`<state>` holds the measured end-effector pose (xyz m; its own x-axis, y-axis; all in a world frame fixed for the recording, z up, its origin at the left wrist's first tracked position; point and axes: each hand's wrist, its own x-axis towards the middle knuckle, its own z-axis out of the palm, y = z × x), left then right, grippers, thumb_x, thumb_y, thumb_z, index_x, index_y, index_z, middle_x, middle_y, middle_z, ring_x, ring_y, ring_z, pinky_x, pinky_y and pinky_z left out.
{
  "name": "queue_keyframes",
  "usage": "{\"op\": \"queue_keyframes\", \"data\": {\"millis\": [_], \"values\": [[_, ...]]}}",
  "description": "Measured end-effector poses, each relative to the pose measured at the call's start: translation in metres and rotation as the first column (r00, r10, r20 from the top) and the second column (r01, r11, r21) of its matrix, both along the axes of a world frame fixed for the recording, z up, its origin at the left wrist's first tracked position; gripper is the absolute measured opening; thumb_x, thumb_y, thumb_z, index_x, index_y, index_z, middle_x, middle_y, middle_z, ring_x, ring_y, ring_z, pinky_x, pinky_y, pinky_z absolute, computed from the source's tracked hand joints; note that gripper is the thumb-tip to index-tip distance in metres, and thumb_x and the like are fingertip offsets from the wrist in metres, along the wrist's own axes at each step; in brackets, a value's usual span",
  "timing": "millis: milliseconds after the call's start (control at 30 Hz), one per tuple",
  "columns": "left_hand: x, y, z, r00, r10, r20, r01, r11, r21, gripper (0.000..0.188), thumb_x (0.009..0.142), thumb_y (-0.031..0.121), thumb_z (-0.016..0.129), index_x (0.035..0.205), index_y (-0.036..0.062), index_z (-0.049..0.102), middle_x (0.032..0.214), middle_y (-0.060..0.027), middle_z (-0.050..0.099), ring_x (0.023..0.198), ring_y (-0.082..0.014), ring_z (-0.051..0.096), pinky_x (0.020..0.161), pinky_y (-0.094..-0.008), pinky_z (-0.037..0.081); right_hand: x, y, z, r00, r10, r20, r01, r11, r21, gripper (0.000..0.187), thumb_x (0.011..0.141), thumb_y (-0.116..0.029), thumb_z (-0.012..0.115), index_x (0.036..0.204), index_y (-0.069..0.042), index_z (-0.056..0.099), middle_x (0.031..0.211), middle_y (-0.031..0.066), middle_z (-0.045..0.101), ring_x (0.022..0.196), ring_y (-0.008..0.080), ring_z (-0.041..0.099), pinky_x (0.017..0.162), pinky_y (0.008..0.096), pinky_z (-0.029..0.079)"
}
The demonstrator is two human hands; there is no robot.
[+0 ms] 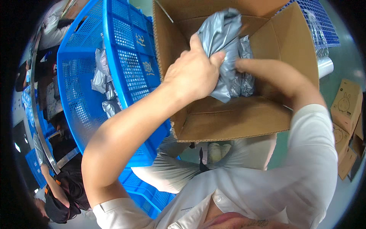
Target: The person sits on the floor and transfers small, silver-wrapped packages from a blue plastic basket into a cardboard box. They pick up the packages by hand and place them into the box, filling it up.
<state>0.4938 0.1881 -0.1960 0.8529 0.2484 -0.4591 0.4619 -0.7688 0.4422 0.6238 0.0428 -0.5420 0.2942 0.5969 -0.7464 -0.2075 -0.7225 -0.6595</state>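
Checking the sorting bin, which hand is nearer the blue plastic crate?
Left. The left hand grips the grey bag just beside the blue crate; the right hand is deeper inside the cardboard box.

Grey plastic bag, brown cardboard box, blue mesh crate, white sleeve

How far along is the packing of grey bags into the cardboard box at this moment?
Done: at least one grey bag already lies inside the cardboard box. In hand: the left hand grips another grey plastic bag over the box, while the right hand reaches in beside it. Left: several grey bags remain in the blue crate.
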Motion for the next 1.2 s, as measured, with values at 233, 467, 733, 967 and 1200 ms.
{"op": "queue_keyframes", "data": {"millis": [233,467,733,967,1200], "values": [[0.019,-0.005,-0.056,0.761,-0.431,-0.485,0.507,0.861,0.031,0.073,0.103,0.038,0.042,0.151,-0.0100,0.016,0.118,-0.0378,0.060,0.117,-0.0423,0.060,0.101,-0.0437,0.045,-0.030,0.025,0.216,0.701,-0.325,-0.634,0.636,0.686,0.352,0.087,0.091,-0.081,0.030,0.134,-0.010,0.056,0.140,0.0134,0.056,0.131,0.0303,0.050,0.110,0.0569,0.034],[0.013,0.016,0.001,0.776,-0.581,-0.247,0.608,0.792,0.049,0.040,0.102,0.023,0.047,0.130,-0.0035,0.058,0.120,-0.0280,0.063,0.114,-0.0382,0.062,0.097,-0.0421,0.049,-0.080,0.017,0.099,0.910,-0.358,-0.209,0.372,0.927,0.034,0.122,0.078,-0.075,0.065,0.156,0.002,0.011,0.160,0.0201,0.026,0.147,0.0335,0.026,0.117,0.0476,0.026],[-0.087,0.149,0.072,0.836,-0.031,0.547,0.138,0.978,-0.157,0.038,0.103,0.024,0.053,0.135,0.0039,0.059,0.125,-0.0116,0.067,0.115,-0.0214,0.064,0.099,-0.0334,0.049,-0.122,0.021,0.032,0.968,0.249,-0.026,-0.234,0.862,-0.449,0.078,0.087,-0.069,0.057,0.099,0.007,0.069,0.100,0.0204,0.071,0.084,0.0304,0.070,0.067,0.0429,0.057],[-0.159,0.204,0.024,0.831,0.478,0.286,-0.387,0.864,-0.321,0.035,0.100,0.021,0.062,0.126,-0.0020,0.062,0.113,-0.0085,0.068,0.105,-0.0154,0.064,0.092,-0.0271,0.047,-0.106,0.046,-0.044,0.571,0.777,0.265,-0.535,0.597,-0.597,0.029,0.087,-0.031,0.070,0.095,-0.004,0.075,0.091,0.0157,0.073,0.086,0.0315,0.072,0.074,0.0469,0.059],[-0.185,0.359,-0.063,0.973,0.228,-0.017,-0.208,0.913,0.351,0.038,0.096,0.027,0.056,0.118,-0.0021,0.066,0.113,-0.0236,0.069,0.104,-0.0345,0.068,0.090,-0.0432,0.053,-0.056,0.033,-0.014,0.359,0.926,0.119,-0.739,0.360,-0.569,0.023,0.086,-0.022,0.069,0.102,-0.005,0.073,0.098,0.0151,0.072,0.096,0.0323,0.069,0.080,0.0471,0.056]]}}
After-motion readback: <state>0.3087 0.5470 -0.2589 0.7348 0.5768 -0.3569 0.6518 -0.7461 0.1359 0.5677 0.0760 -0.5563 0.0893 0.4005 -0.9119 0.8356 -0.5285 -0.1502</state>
